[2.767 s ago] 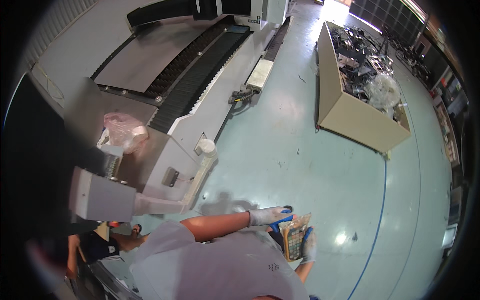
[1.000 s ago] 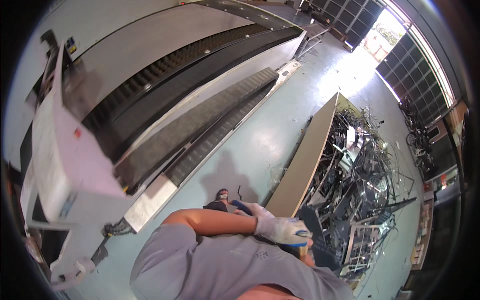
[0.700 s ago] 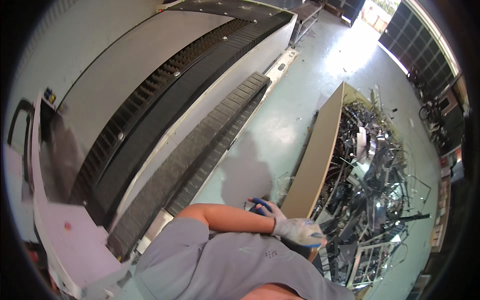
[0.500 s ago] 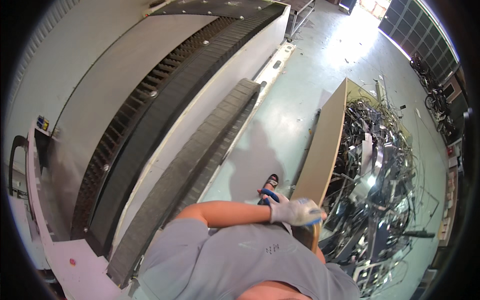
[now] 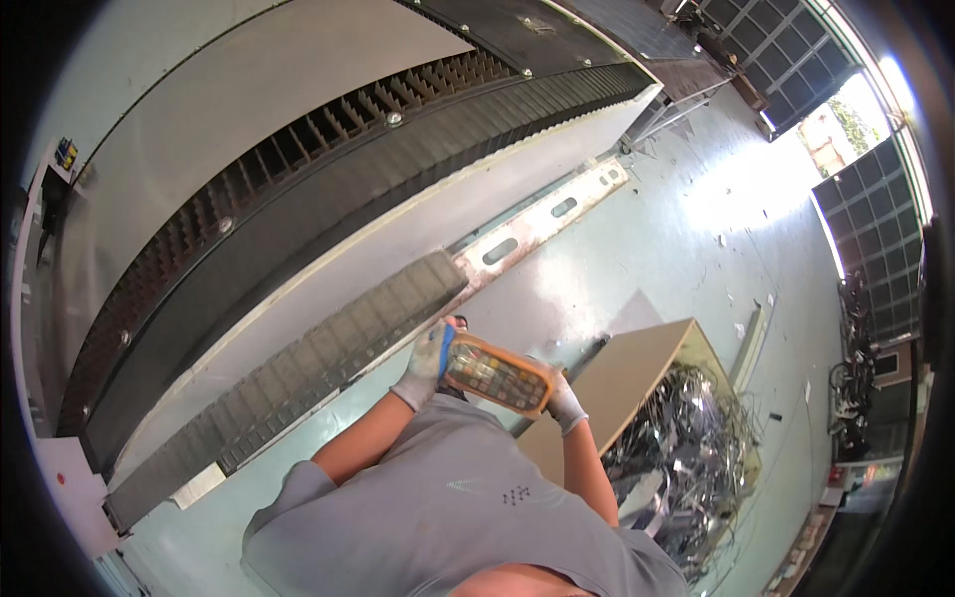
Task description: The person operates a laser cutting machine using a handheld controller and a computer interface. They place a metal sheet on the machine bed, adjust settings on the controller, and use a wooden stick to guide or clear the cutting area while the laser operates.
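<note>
Both my hands wear pale gloves and hold a handheld remote control (image 5: 497, 376) with an orange rim and rows of small buttons on its face. My left hand (image 5: 430, 360), with blue showing on its glove, is closed around the left end of the remote. At the opposite end, my right hand (image 5: 563, 400) grips the edge, its fingers partly hidden behind the case. The remote is tilted, its right end lower in the picture, in front of my grey shirt.
A long machine bed (image 5: 398, 179) with toothed metal slats and a large sheet runs along the left. Below its side lies a ribbed dark cover (image 5: 328, 328). To the right stands a tan box (image 5: 617, 388) of tangled metal scrap (image 5: 686, 438). Motorcycles (image 5: 851, 368) stand far right.
My view has swung round to the right. The remote, earlier mostly hidden low beside the box, is now raised between both hands, its button face showing. My right hand has come into sight.
</note>
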`<state>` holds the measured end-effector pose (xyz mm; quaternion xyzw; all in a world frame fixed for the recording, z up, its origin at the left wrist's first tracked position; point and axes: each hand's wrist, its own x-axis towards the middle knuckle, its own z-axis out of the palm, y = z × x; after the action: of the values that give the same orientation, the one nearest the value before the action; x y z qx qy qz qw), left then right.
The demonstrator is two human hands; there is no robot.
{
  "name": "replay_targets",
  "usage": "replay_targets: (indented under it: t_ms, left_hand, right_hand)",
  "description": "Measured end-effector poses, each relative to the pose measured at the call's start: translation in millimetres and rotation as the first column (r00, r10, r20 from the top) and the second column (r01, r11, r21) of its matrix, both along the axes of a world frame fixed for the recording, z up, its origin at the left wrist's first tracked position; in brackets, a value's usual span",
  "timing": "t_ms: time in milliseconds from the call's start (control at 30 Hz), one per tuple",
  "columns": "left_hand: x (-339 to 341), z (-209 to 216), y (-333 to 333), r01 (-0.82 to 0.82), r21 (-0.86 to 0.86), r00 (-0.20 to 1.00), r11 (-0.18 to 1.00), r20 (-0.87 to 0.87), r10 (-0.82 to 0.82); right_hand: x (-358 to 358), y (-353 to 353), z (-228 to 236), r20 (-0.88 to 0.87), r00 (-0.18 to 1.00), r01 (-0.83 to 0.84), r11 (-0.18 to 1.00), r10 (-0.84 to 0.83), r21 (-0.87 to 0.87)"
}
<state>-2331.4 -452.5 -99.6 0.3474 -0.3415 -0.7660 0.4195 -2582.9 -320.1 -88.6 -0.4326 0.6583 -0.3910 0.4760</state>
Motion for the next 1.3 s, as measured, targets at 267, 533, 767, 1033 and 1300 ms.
replay_targets:
  t_ms: [267,533,767,1033,1300]
  left_hand:
    - [-76,-20,-164,-0.373,0.066,0.864,0.926,0.388,0.320]
    - [-141,-2,-320,-0.661,0.075,0.730,0.747,0.295,0.616]
    - [-200,-4,-418,-0.810,0.098,0.542,0.578,0.501,0.675]
    - [-239,-17,-475,-0.885,0.079,0.396,0.458,0.644,0.655]
    - [-265,5,-447,-0.644,-0.379,0.028,0.664,0.856,0.515]
  right_hand:
    - [-120,-194,-22,0.528,0.812,0.141,0.961,-0.249,0.236]
    - [-219,-421,-36,0.701,0.698,0.007,0.981,-0.145,0.196]
    - [-248,-678,18,0.664,0.747,-0.053,0.999,0.035,0.006]
    - [-134,-898,-2,0.726,0.679,0.036,0.993,-0.109,0.116]
    - [-87,-964,-22,0.772,0.465,0.135,0.897,-0.433,0.421]
